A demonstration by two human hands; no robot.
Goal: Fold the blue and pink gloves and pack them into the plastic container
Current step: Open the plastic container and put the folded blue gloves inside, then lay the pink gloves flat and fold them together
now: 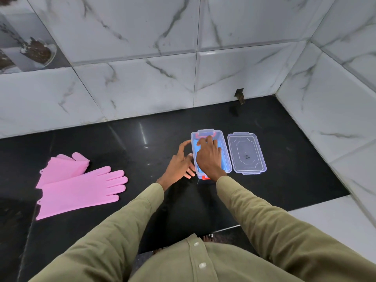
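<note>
Black polished desk [126, 139] set against marble-tiled walls. The clear plastic container [228, 159] sits near the middle of it, long side running away from the person, with a latch flap at the far end and a red clip showing at the near end. The blue gloves [223, 162] lie folded inside it.

Right hand [208, 155] is over the open container, fingers spread fairly wide and pressing down on the blue material. Left hand [180, 161] rests at the container's left wall, fingers loosely spread and holding nothing; thumb raised near the rim.

The clear lid [246, 152] lies flat just beside the container on its right, apart from it.

The pink gloves [77, 185] lie unfolded well to the left, one overlapping the other, fingers pointing right. Olive sleeves cover both forearms.
</note>
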